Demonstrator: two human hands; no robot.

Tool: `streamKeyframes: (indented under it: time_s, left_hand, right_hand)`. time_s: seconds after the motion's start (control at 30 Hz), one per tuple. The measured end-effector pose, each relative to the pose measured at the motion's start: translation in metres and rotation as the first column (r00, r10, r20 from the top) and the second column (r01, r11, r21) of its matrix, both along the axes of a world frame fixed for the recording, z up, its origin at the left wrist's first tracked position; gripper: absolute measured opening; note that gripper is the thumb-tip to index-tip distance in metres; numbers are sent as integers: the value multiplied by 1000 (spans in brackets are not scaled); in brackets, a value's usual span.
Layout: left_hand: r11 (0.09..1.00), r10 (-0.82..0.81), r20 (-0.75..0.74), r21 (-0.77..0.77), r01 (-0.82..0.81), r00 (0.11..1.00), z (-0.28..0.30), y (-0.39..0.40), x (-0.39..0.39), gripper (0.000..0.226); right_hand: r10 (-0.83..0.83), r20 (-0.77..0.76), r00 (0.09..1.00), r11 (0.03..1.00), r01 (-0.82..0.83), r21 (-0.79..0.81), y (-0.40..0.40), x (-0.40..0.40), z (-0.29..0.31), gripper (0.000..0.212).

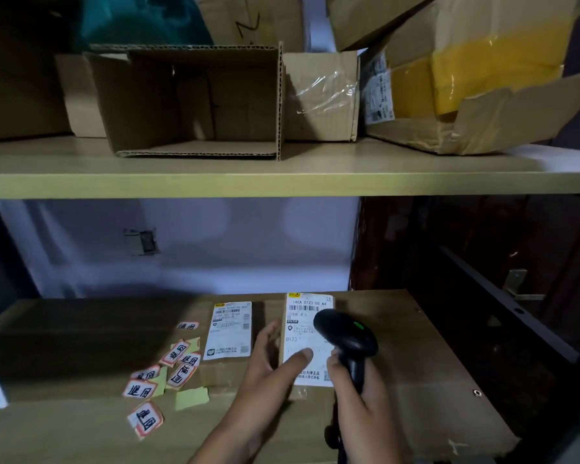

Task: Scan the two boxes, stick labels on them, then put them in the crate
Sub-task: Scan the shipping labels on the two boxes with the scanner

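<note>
Boxes: we have two on the lower shelf [432, 363], side by side near its middle, each with a white shipping slip on top. We go from the left. At the left of the shelf lies a scatter of labels [163, 373], small white stickers with red borders and black characters, some on yellow backing; they lie loose on the wood, just left of the boxes. Next comes the left box [230, 333], flat on the shelf, with nothing touching it. Our left hand [272, 366] comes next: it grips the right box [307, 339] by its near left edge, thumb pressed on the slip and fingers wrapped round the left side. That box seems tipped up slightly toward us, though we cannot tell for certain whether it is off the shelf. Our right hand [355, 383] is closed round the handle of a black scanner [347, 336], whose head hangs over the right half of the slip, just below the barcode; a green light shows on top of the head.

On the upper shelf [282, 182], an open crate [195, 102], a cardboard carton lying on its side with its mouth toward us, stands left of middle. A smaller taped carton [322, 98] touches its right wall, and a torn carton with yellow tape [466, 95] sits further right.
</note>
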State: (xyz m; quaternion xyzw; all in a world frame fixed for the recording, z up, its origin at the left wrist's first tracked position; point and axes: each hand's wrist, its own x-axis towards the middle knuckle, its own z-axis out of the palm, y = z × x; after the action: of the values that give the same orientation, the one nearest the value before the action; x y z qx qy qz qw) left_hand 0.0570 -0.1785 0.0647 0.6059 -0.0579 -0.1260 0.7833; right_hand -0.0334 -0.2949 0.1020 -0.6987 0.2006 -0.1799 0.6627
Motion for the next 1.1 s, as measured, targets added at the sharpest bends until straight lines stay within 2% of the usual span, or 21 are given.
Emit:
streamKeyframes:
  time_s: [0.07, 0.17, 0.3, 0.4, 0.47, 0.5, 0.53, 0.57, 0.6, 0.67, 0.73, 0.77, 0.8, 0.83, 0.93, 1.0, 1.1]
  left_hand:
    - [999, 8, 7, -53, -8, 1000, -4, -2, 4, 85]
    - [995, 39, 35, -89, -36, 999, -4, -4, 10, 76]
    - [996, 76, 98, -59, -70, 992, -4, -5, 16, 67]
    - [994, 100, 121, -47, -95, 988, -7, -2, 17, 67]
    - [994, 106, 141, -32, -103, 984, -9, 0, 19, 61]
    - [994, 108, 147, -22, -106, 983, -10, 0, 19, 59]
    - [995, 104, 154, -11, -104, 983, -9, 1, 19, 58]
    - [995, 96, 162, 2, -98, 982, -9, 1, 19, 58]
    - [996, 88, 171, 15, -92, 981, -8, 1, 19, 58]
    - [995, 84, 179, 37, -92, 980, -8, 1, 19, 59]
    - [994, 84, 183, 48, -95, 980, -10, 1, 20, 61]
    - [994, 83, 183, 53, -95, 979, -10, 1, 20, 62]
    - [994, 83, 182, 56, -94, 980, -10, 1, 19, 62]
    - [994, 82, 179, 57, -93, 980, -10, 1, 19, 63]
    - [995, 71, 187, 60, -83, 980, -10, 1, 20, 61]
    - [994, 70, 196, 63, -84, 978, -11, 1, 21, 60]
    - [995, 71, 203, 61, -85, 977, -10, 1, 19, 60]
  right_hand:
    - [7, 11, 1000, 1000, -8, 7, 3, 2, 0, 19]
    - [-26, 32, 999, 999, 26, -28, 7, 0, 3, 14]
    - [-27, 35, 999, 996, 30, -78, 20, -10, 9, 18]
    - [-49, 40, 998, 985, 55, -161, 29, -15, 20, 30]
    - [-77, 33, 996, 971, 82, -223, 32, -20, 25, 21]
    - [-66, 39, 997, 978, 73, -198, 37, -26, 29, 14]
    - [-76, -13, 997, 973, 71, -218, 31, -17, 1, 11]
    - [-58, -56, 997, 985, 48, -163, 21, -6, -60, 14]
    - [-72, -78, 994, 982, 57, -178, -1, 16, -121, 24]
    - [-108, -48, 993, 964, 93, -247, -31, 43, -169, 42]
    - [-26, -209, 978, 978, -18, -208, -8, 26, -118, 25]
    - [13, -199, 980, 987, -45, -155, 10, 14, -56, 17]
    - [-81, -157, 984, 974, 44, -224, 31, -3, 0, 11]
    - [-134, -157, 978, 970, 97, -224, 38, -10, 23, 7]
    - [-102, -155, 983, 976, 69, -207, 37, -10, 13, 9]
    - [-156, -138, 978, 967, 123, -221, 34, -4, 10, 6]
    - [-146, -81, 986, 959, 121, -258, 33, -8, 11, 13]
